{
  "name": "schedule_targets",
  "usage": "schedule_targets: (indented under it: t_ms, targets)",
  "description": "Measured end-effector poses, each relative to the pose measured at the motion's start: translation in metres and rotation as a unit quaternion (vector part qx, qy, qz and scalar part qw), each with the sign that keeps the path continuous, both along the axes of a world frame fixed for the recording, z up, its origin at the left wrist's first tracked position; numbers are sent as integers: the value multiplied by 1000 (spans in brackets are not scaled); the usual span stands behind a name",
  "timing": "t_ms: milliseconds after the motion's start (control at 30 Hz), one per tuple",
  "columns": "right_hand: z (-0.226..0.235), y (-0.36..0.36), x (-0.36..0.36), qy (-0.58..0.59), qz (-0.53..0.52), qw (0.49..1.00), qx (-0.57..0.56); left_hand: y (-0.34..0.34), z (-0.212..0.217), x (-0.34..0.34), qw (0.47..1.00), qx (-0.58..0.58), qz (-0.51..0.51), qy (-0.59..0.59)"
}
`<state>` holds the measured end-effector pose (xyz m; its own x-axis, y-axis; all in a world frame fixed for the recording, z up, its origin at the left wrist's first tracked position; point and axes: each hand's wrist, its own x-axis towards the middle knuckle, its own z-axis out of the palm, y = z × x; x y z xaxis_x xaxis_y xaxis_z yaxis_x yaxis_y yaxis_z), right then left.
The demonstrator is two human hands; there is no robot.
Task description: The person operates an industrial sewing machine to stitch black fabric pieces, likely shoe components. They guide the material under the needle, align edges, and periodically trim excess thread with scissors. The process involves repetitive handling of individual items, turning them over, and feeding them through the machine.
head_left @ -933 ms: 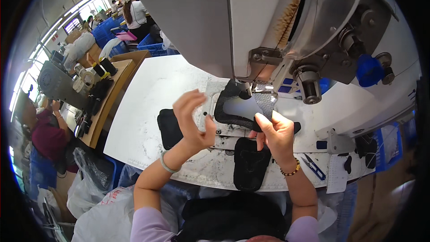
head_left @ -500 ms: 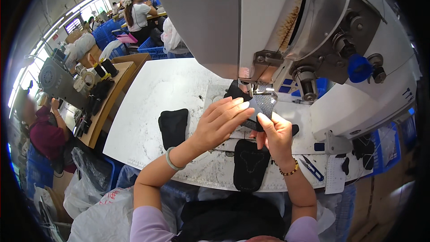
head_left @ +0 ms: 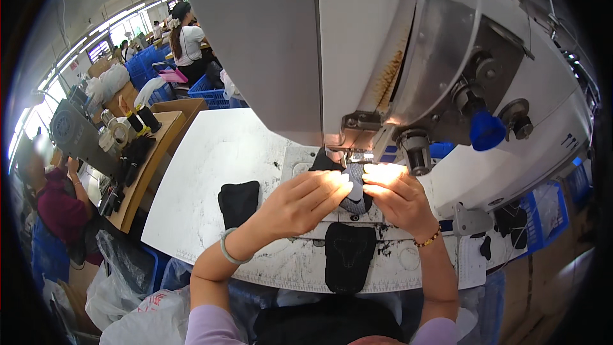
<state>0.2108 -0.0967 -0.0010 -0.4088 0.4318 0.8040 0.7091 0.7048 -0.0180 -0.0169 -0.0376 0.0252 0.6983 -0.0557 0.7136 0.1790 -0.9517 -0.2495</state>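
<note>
Under the needle area of a large white sewing machine (head_left: 268,45) lies a grey and black fabric piece (head_left: 355,186), partly covered by fingers. My left hand (head_left: 306,199), a pale bangle on its wrist, holds the piece's left side with fingers together. On its right side my right hand (head_left: 403,199) presses it between bent fingers and thumb, close to the presser foot (head_left: 359,156). Bright lamp light falls on the fingertips. A black fabric piece with a stitched outline (head_left: 349,257) lies at the table's front edge, and a plain black fabric piece (head_left: 238,203) lies to the left.
The white table (head_left: 191,172) is scattered with dark lint. A blue crate (head_left: 543,214) stands at the right. Plastic bags (head_left: 150,316) hang below the left front edge. At far left a person in a dark red top (head_left: 62,207) sits by another machine (head_left: 80,134) and thread cones.
My right hand has turned over the piece, its fingers now pointing inward beside my left fingertips. The piece sits straighter under the machine. The view has shifted, and my right wrist now covers the thread snips.
</note>
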Motion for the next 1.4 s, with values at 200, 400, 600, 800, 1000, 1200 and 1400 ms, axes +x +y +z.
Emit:
schedule_targets:
  t_ms: [200,400,600,800,1000,1200,1400]
  targets:
    - [-7,1,0,26,-24,999,-9,4,1,1,1000,-18,1,1]
    - [-2,-2,-7,17,-36,999,1,14,1,2,998,-53,-20,-26]
    - [-2,-5,-21,-7,-95,995,24,31,-10,0,997,-71,-24,-34]
    - [-6,-9,-44,1,-151,988,38,43,-24,2,977,-181,-54,-97]
    - [-15,-3,-46,26,-177,982,59,45,-34,9,955,-243,-57,-163]
    - [-17,1,-39,52,-146,986,56,47,-37,11,935,-277,-96,-201]
    - [-15,3,-38,64,-144,986,50,53,-34,7,951,-240,-97,-169]
